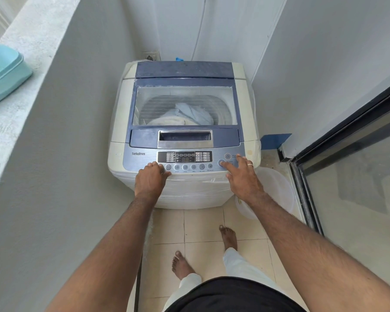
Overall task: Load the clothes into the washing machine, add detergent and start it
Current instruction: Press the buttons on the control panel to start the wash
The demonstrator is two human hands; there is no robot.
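A white and blue top-loading washing machine (122, 122) stands in the corner with its clear lid (185, 95) closed. Through the lid I see light blue and white clothes (189, 115) in the drum. My left hand (150, 180) rests with curled fingers on the front edge of the control panel (144, 161), holding nothing. My right hand (242, 176) has its fingers spread, and one fingertip touches the round start button (221, 163) on the panel's right side.
A grey wall with a ledge runs along the left, bearing a turquoise plastic tub (2, 73). A white bucket (275, 190) stands on the tiled floor right of the machine. A glass sliding door (356, 167) closes the right side. My bare feet stand behind.
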